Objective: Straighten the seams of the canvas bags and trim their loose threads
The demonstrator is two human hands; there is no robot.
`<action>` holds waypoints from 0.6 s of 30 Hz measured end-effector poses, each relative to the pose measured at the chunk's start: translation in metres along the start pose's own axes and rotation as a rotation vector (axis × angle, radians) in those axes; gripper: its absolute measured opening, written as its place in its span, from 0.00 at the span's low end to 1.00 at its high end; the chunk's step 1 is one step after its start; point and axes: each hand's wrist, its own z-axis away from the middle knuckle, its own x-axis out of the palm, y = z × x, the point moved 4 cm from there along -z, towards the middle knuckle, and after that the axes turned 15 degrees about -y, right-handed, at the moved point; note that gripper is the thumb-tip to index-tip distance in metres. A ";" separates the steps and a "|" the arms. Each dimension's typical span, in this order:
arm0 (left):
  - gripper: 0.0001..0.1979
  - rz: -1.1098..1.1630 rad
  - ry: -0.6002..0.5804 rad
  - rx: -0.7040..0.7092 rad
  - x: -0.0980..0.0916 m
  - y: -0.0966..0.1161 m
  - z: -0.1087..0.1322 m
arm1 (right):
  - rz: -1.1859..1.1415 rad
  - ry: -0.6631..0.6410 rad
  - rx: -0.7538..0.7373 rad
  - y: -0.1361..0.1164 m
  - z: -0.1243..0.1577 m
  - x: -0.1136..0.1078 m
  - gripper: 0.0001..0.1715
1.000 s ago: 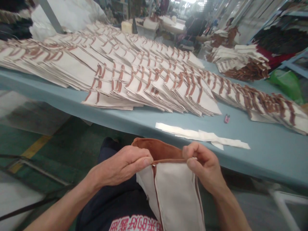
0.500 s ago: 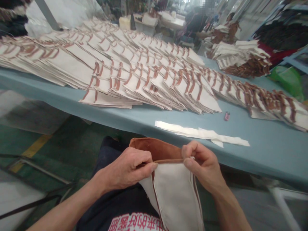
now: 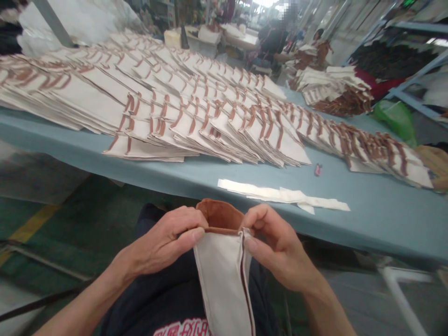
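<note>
On my head feed: both bare hands at the near side of a blue-covered worktable [image 3: 367, 219], working over the lap. Between them hangs an off-white fabric tube [image 3: 220, 275], mouth up, its brown lining [image 3: 224, 213] showing at the far wall. The tube drops in front of dark clothing [image 3: 164, 289] that carries pink-and-white lettering [image 3: 182, 328].

Left hand [image 3: 171, 240]: thumb and curled fingers pinch the near rim at its left end. Right hand [image 3: 275, 249]: thumb and forefinger pinch the rim at the right, by a dark-edged seam [image 3: 245, 280] running down the tube. I cannot tell whether the remaining right fingers touch the cloth.

On the table just beyond, I note white strips [image 3: 280, 195] lying overlapped near the front edge; past them, a small pinkish object [image 3: 318, 170], too small to name. Overlapping rows of off-white pieces with brown edging [image 3: 206, 123] cover much of the top. Farther right, a stacked fabric pile [image 3: 336, 91] and a green plastic bag [image 3: 395, 120]. Background blurred.
</note>
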 end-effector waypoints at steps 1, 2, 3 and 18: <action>0.18 -0.003 0.009 0.015 0.001 0.004 -0.002 | -0.001 -0.004 0.001 0.000 0.000 0.001 0.09; 0.15 -0.001 0.028 0.019 0.003 0.007 -0.005 | 0.000 -0.009 0.006 0.000 -0.001 0.002 0.08; 0.13 0.002 0.057 0.024 0.004 0.011 -0.008 | 0.005 -0.014 0.013 -0.001 -0.001 0.002 0.07; 0.05 0.184 0.057 -0.130 0.003 0.031 -0.029 | 0.271 -0.066 0.071 -0.012 -0.013 0.007 0.05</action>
